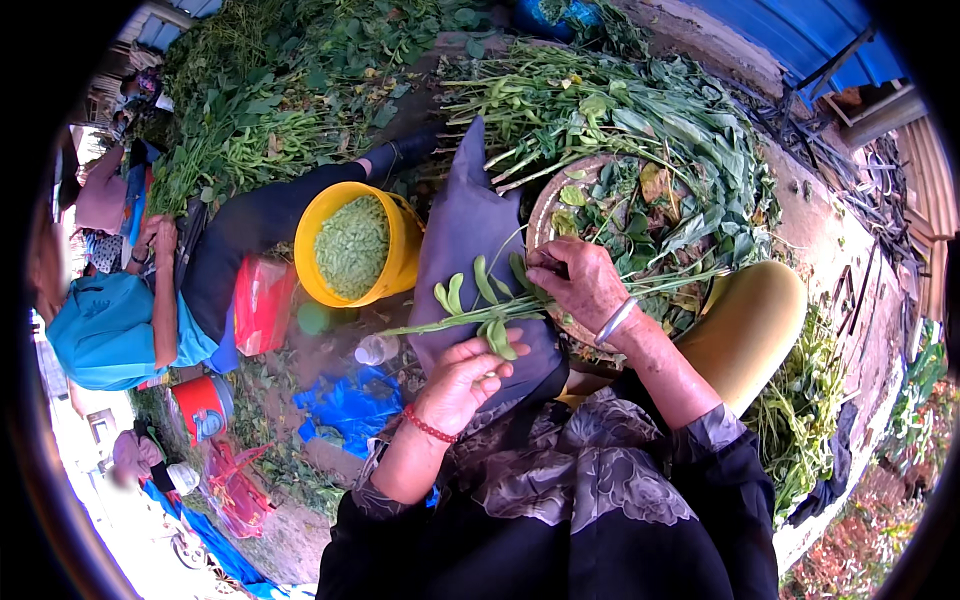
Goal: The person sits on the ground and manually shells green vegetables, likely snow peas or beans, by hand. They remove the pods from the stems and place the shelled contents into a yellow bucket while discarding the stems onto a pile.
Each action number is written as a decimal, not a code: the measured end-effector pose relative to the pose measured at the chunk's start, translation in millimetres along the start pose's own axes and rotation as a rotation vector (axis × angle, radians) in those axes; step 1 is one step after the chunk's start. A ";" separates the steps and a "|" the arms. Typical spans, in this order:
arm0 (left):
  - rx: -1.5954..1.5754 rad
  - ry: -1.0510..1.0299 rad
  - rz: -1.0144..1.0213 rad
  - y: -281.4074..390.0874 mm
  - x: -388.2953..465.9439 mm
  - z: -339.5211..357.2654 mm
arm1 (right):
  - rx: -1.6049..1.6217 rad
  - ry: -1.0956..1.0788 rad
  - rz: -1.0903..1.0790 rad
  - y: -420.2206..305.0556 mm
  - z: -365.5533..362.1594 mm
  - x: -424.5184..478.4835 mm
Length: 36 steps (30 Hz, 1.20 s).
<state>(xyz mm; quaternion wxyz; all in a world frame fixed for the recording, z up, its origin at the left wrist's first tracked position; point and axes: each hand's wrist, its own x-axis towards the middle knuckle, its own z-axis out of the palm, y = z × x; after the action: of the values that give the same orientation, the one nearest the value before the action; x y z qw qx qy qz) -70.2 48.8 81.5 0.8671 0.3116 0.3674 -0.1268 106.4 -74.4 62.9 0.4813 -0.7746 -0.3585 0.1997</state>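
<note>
A bundle of green bean stalks (457,320), bearing plump pods and looking like soybean, lies across my lap over dark trousers (465,217). My left hand (469,375), with a red bead bracelet at the wrist, has its thumb and fingers at a green pod (496,337) below the stalks. My right hand (577,281), with a silver bangle, pinches the stalks farther along; its fingertips partly hide the grip. Beneath and beyond it sits a round woven tray (541,206) with loose leaves on it. A yellow bucket (409,255) to the left holds light green beans.
Cut bean plants (622,105) are heaped ahead, with another leafy pile (300,97) at upper left. A person in a teal top (112,330) sits at left. Nearby lie a red package (262,304), a plastic bottle (377,349), a blue bag (356,409) and a red bucket (196,409).
</note>
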 end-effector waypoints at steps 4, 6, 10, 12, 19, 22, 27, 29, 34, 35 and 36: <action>0.066 -0.189 -0.172 -25.5 -0.3 1.4 | 0.049 -0.004 0.158 -4.3 -1.8 -13.0; 0.007 -0.274 -0.223 -32.5 4.2 9.7 | 0.092 0.073 0.164 -5.8 -4.4 -27.8; -0.082 -0.044 0.012 -44.7 26.3 38.5 | 0.105 0.119 0.234 -18.3 -8.3 -63.6; -0.147 -0.014 0.067 -49.5 39.2 37.8 | 0.117 0.172 0.193 -16.7 -3.4 -79.7; 0.021 0.114 0.183 -54.7 43.0 42.8 | 0.265 0.190 0.265 -12.0 13.9 -106.8; 0.080 0.118 0.310 -59.0 48.7 42.9 | 0.071 0.121 0.100 -10.1 5.6 -109.3; 0.145 0.159 0.318 -58.5 46.7 44.3 | 0.153 0.020 0.174 -8.1 3.5 -112.9; 0.190 0.176 0.319 -58.4 45.8 44.9 | 0.194 -0.021 0.217 -5.9 3.8 -112.4; 0.226 0.117 0.298 -55.2 46.4 39.7 | 0.522 -0.025 0.405 0.7 10.3 -111.3; 0.167 0.074 0.250 -53.1 46.4 39.4 | 0.658 -0.040 0.494 0.6 8.1 -111.4; 0.109 0.037 0.205 -49.8 46.1 38.6 | 0.796 -0.061 0.580 -1.8 4.8 -109.2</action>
<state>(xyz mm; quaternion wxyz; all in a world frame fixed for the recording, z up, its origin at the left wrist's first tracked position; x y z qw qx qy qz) -38.8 -13.9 46.9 0.8503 0.3966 0.3422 -0.0517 30.2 -152.6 58.4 0.6539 -0.5921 -0.0380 0.4695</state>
